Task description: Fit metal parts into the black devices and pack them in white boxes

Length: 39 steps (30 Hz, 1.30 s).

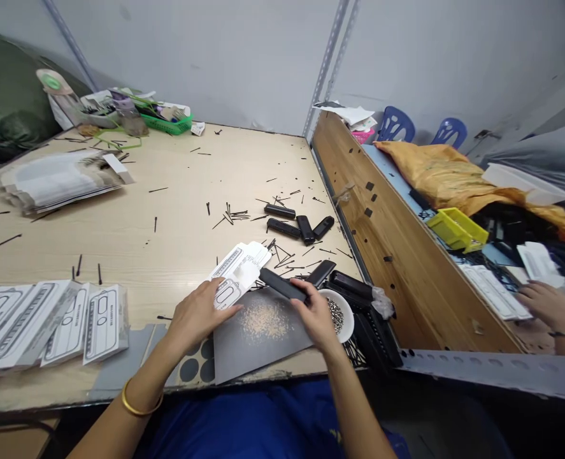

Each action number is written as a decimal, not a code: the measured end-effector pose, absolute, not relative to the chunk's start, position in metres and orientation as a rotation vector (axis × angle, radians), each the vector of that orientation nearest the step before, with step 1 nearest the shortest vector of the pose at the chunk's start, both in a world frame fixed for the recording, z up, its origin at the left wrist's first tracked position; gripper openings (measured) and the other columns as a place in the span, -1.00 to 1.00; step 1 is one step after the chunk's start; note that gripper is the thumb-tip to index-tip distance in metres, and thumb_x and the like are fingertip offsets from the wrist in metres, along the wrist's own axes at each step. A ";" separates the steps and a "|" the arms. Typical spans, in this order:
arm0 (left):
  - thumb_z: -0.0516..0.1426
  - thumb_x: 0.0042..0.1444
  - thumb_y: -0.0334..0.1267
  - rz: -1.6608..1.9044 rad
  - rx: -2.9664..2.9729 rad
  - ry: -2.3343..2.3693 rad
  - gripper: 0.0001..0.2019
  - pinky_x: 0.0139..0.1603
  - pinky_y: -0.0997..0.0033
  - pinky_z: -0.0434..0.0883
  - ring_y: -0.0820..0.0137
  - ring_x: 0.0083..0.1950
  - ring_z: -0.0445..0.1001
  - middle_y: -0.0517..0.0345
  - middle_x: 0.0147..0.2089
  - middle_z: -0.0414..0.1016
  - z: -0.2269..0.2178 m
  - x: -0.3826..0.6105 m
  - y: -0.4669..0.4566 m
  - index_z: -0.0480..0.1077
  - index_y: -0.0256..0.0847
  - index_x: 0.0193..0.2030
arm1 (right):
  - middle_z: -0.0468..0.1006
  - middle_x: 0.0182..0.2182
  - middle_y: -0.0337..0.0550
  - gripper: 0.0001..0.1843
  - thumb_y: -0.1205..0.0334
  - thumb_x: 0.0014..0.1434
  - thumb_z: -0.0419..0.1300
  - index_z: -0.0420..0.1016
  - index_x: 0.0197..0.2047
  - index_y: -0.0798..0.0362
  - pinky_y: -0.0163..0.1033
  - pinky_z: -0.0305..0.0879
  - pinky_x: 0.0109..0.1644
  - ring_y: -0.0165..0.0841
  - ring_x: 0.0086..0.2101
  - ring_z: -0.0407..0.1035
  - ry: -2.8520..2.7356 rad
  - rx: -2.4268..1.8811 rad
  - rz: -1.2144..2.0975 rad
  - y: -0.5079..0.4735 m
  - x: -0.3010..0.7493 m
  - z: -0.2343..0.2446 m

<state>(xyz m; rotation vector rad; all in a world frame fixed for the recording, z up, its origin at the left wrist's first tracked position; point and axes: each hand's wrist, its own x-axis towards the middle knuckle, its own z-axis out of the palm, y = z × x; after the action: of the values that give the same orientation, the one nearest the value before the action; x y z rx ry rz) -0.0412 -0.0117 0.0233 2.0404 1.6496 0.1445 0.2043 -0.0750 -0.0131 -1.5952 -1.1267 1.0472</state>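
Observation:
My left hand point(200, 313) grips a white printed box point(239, 271) whose open flaps point up and to the right. In my right hand point(316, 313) is a slim black plastic case point(282, 284), pinched near its lower right end. The case's far end is close to the box flaps; whether they touch I cannot tell. Below both hands lies a grey sheet point(234, 354) with a scatter of small tan bits point(265, 320) on it. A white bowl point(346, 324) of small metal parts stands right of my right hand.
Printed boxes point(105, 322) lean in a row at the left. Flat cartons point(62, 182) are stacked behind. Several black cases point(283, 227) and loose black sticks lie ahead. A wooden partition point(382, 223) bounds the right; beyond it a co-worker's hand point(544, 303) is near a white box.

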 end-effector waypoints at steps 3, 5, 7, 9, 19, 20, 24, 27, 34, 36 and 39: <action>0.14 -0.03 0.23 0.080 2.055 1.516 -0.31 -0.08 0.15 0.36 -0.07 0.06 0.41 -0.17 0.14 0.40 0.028 -0.049 -0.013 0.36 -0.21 0.14 | 0.44 0.09 -0.12 -0.64 0.34 0.04 0.15 0.49 -0.06 0.01 0.02 0.08 0.33 -0.26 0.13 0.27 -1.287 -1.394 1.107 -0.073 0.231 0.024; 0.21 -0.09 0.18 0.095 2.023 1.301 -0.35 -0.09 0.22 0.36 -0.02 0.01 0.44 -0.10 0.06 0.47 0.030 -0.049 -0.013 0.41 -0.18 0.09 | 0.51 0.00 -0.16 -0.71 0.44 0.05 0.08 0.56 -0.24 0.00 0.04 0.13 0.29 -0.27 0.09 0.28 -1.608 -1.295 1.155 -0.074 0.232 0.047; 0.27 -0.15 0.12 0.133 1.969 1.045 -0.38 -0.08 0.27 0.36 0.06 -0.04 0.46 -0.01 -0.01 0.51 0.029 -0.044 -0.015 0.45 -0.15 0.05 | 0.55 -0.09 -0.19 -0.70 0.46 0.10 0.02 0.56 -0.32 -0.01 0.03 0.18 0.24 -0.30 0.05 0.30 -1.887 -1.137 1.265 -0.071 0.220 0.060; 0.29 -0.13 0.06 0.180 1.883 0.900 -0.42 -0.06 0.28 0.37 0.12 -0.07 0.47 0.04 -0.07 0.53 0.025 -0.038 -0.018 0.45 -0.16 0.04 | 0.54 -0.08 -0.19 -0.75 0.40 0.15 0.04 0.54 -0.30 0.00 -0.01 0.21 0.22 -0.33 0.04 0.32 -1.951 -0.992 1.392 -0.060 0.207 0.059; 0.25 -0.03 0.07 0.612 1.657 1.286 -0.24 0.36 0.03 0.03 0.04 0.36 0.11 -0.13 0.32 0.19 0.006 -0.017 -0.033 0.20 -0.23 0.27 | 0.49 -0.19 0.17 -0.83 0.50 0.11 0.02 0.42 -0.38 0.19 -0.13 0.20 0.12 -0.21 -0.04 0.32 -2.054 -1.857 0.779 0.038 0.223 -0.035; 0.23 -0.02 0.07 0.636 1.662 1.295 -0.22 0.38 0.04 -0.01 0.06 0.39 0.06 -0.15 0.34 0.14 0.005 -0.011 -0.034 0.15 -0.24 0.29 | 0.49 -0.21 0.18 -0.83 0.53 0.08 0.02 0.40 -0.42 0.18 -0.14 0.21 0.10 -0.21 -0.06 0.33 -2.058 -1.860 0.781 0.041 0.225 -0.038; 0.15 0.08 0.02 0.717 1.654 1.299 -0.20 0.41 0.05 -0.12 0.10 0.44 -0.08 -0.21 0.40 -0.02 0.003 0.013 -0.037 -0.04 -0.28 0.36 | 0.48 -0.38 0.01 -0.89 0.53 -0.03 0.09 0.32 -0.47 0.15 -0.23 0.28 -0.09 -0.31 -0.25 0.37 -1.948 -1.875 0.809 0.042 0.233 -0.035; 0.12 0.14 -0.02 0.760 1.721 1.285 -0.21 0.42 0.10 -0.12 0.16 0.45 -0.12 -0.19 0.42 -0.10 0.003 0.024 -0.039 -0.14 -0.25 0.40 | 0.44 -0.40 -0.16 -0.84 0.35 0.12 0.02 0.29 -0.19 0.13 -0.30 0.32 -0.22 -0.44 -0.38 0.35 -1.748 -1.843 0.809 0.029 0.239 -0.013; 0.12 0.17 -0.15 0.860 1.893 1.227 -0.23 0.40 0.14 -0.03 0.19 0.44 -0.06 -0.10 0.43 -0.09 0.001 0.033 -0.041 -0.21 -0.13 0.42 | 0.38 -0.40 -0.31 -0.61 0.11 0.12 0.18 0.17 -0.03 -0.02 -0.39 0.30 -0.36 -0.55 -0.47 0.30 -0.998 -1.226 0.998 -0.029 0.207 0.050; 0.12 0.18 -0.17 0.871 1.926 1.202 -0.24 0.40 0.14 -0.01 0.19 0.44 -0.05 -0.09 0.43 -0.07 0.001 0.035 -0.042 -0.21 -0.11 0.42 | 0.40 -0.45 -0.31 -0.68 0.14 0.16 0.14 0.24 -0.03 0.00 -0.41 0.25 -0.34 -0.54 -0.45 0.30 -1.137 -1.326 0.974 -0.039 0.199 0.053; 0.10 0.20 -0.20 0.881 1.964 1.156 -0.28 0.40 0.15 0.00 0.21 0.42 -0.01 -0.08 0.40 -0.01 0.003 0.035 -0.045 -0.19 -0.11 0.41 | 0.43 -0.46 -0.29 -0.72 0.13 0.22 0.07 0.26 -0.02 0.02 -0.38 0.24 -0.27 -0.52 -0.41 0.35 -1.254 -1.417 0.941 -0.045 0.197 0.048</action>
<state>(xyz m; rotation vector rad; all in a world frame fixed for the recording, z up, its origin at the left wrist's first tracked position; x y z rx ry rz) 0.0350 -0.0446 0.0027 1.9638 1.1563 0.8806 0.1966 -0.0453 0.0478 -1.4171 -1.2535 0.9412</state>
